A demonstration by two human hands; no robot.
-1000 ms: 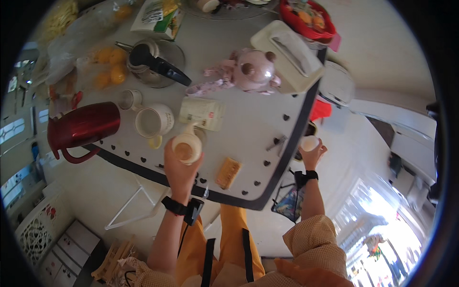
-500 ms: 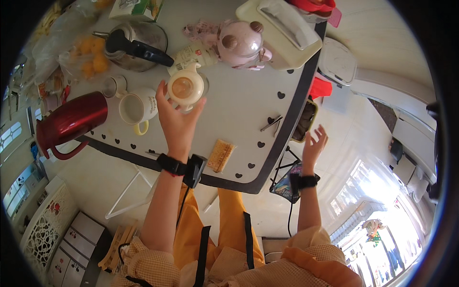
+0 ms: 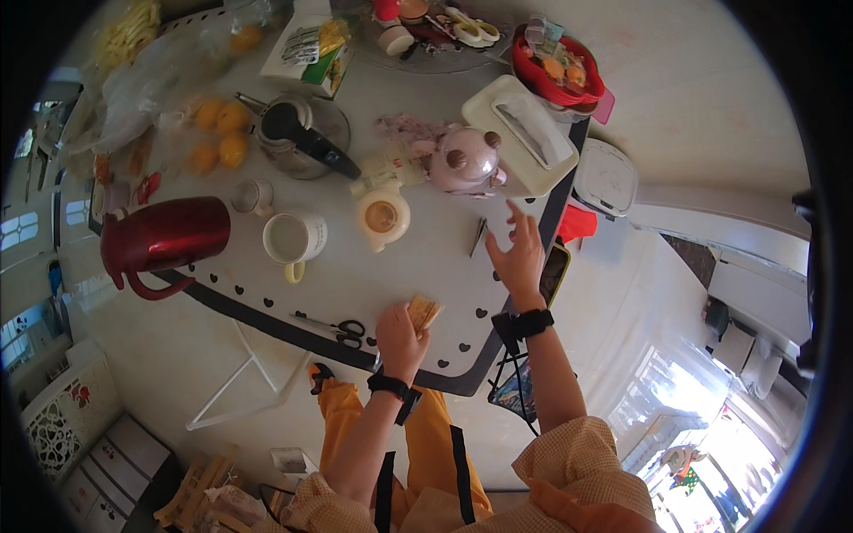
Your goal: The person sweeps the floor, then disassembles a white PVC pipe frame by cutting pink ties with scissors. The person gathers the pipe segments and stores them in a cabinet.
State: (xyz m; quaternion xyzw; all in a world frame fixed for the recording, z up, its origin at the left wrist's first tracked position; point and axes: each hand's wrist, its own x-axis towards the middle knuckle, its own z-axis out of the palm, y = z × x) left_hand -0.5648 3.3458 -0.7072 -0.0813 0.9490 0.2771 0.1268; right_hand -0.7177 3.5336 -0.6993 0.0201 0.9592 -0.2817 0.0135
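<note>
Near the front edge of the table, my left hand [image 3: 402,342] is closed around the lower end of a small flat packet [image 3: 425,313], tan and yellow, which sticks out past the fingers. My right hand [image 3: 520,256] hovers over the table's right side, fingers spread and holding nothing. Close to its thumb lies a slim dark metal tool [image 3: 479,238] resembling tweezers. A cream round container [image 3: 383,218] with an amber centre stands untouched in the middle. Black-handled scissors [image 3: 338,327] rest left of my left hand.
White mug [image 3: 293,240], small cup [image 3: 252,197], red jug [image 3: 169,238] and lidded pot [image 3: 302,133] stand on the left. Farther back are oranges [image 3: 220,133], a pink animal-shaped pot [image 3: 464,160], a cream tissue box [image 3: 524,133] and a red basket [image 3: 560,75].
My left hand has let go of the cream container, moved nearer the front edge and taken hold of the packet. My right hand has come in over the table. The view has shifted.
</note>
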